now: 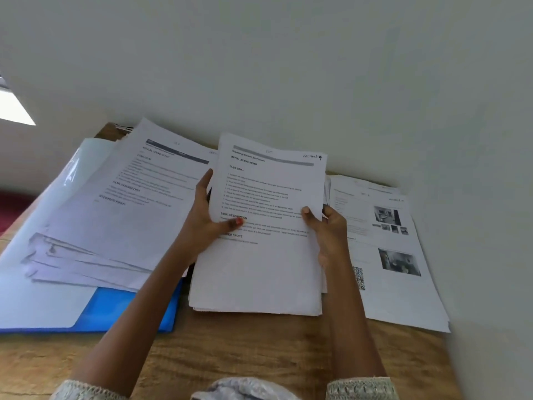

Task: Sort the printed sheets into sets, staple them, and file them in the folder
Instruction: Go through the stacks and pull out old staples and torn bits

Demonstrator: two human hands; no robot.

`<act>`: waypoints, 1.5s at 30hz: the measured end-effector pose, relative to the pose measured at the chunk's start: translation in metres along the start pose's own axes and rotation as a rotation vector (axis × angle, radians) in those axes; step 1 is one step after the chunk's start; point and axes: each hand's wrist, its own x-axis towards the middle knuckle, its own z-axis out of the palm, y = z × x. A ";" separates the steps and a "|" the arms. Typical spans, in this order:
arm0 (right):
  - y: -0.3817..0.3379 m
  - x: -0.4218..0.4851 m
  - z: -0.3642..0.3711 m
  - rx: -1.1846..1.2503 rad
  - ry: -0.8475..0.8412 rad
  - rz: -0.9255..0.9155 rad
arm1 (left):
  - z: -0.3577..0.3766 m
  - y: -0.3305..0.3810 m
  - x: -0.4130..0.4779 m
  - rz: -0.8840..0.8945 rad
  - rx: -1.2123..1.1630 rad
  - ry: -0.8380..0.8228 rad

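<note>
**Mid-sort: centre stack clamped in both hands**

Gripping centre stack (259, 272) w/ left hand (206, 217) on its 9 o'clock edge, thumb across the print, fingers behind. Same w/ right hand (328, 226) on the 3 o'clock edge, so clamped on paper from both sides. Standing the stack's near edge on the table (245, 350), top tipped toward the wall, prob. to keep sheets squared & to read the handwritten section mark at its 1 o'clock corner. Apparently laid out by set already: fanned pile (124, 215) at 9 o'clock, atop the open blue folder (127, 310), i.e. closest to filing; photo-page pile (398, 255) at 3 o'clock, flat on the table. Judging by this: mid-sort, w/ stapling & filing yet to do.
</note>
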 end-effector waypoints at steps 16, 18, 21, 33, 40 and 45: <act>-0.003 0.023 0.000 0.069 -0.074 0.039 | -0.016 0.004 0.049 0.007 -0.058 -0.032; -0.013 0.035 0.002 0.019 0.042 -0.023 | -0.014 -0.002 0.046 -0.004 -0.086 -0.020; -0.026 0.051 0.006 -0.029 0.158 -0.180 | -0.013 -0.005 0.044 0.002 -0.096 -0.021; -0.030 0.055 0.013 -0.134 0.293 -0.464 | -0.009 -0.002 0.039 0.028 -0.114 0.052; -0.025 0.046 0.004 -0.038 0.234 -0.589 | -0.012 0.001 0.039 0.004 -0.118 0.045; -0.025 0.039 -0.010 0.191 -0.007 -0.568 | -0.012 0.005 0.038 0.056 -0.083 0.065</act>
